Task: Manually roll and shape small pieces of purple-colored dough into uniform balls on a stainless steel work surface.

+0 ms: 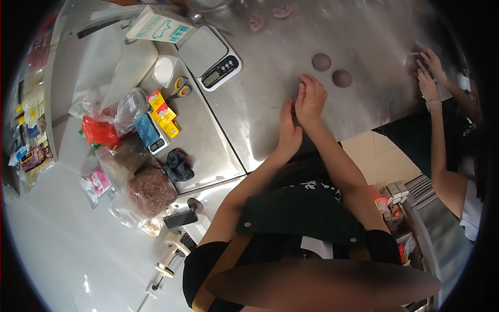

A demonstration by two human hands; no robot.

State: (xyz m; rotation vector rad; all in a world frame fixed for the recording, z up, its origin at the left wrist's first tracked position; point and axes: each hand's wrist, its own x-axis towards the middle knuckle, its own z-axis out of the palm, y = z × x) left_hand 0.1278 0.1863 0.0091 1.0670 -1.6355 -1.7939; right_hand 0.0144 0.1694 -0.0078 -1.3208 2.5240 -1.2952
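Note:
My left hand (289, 130) and my right hand (312, 101) are cupped against each other on the steel table, fingers together and curved inward. Whatever lies between the palms is hidden; only a dark gap shows there. Just beyond my right hand sit two smooth, round purple dough balls, a farther dough ball (321, 62) and a nearer dough ball (342, 78). Toward the far edge lie two rough, paler lumps, a left dough lump (257, 21) and a right dough lump (282, 10).
A digital kitchen scale (221, 67), a milk carton (160, 27) and scissors (180, 88) stand to the left. Nearby are a small scale (152, 134), a red bag (100, 132) and a bag of brownish-red grains (152, 191). At the right, another person's hands (429, 78) work over the table.

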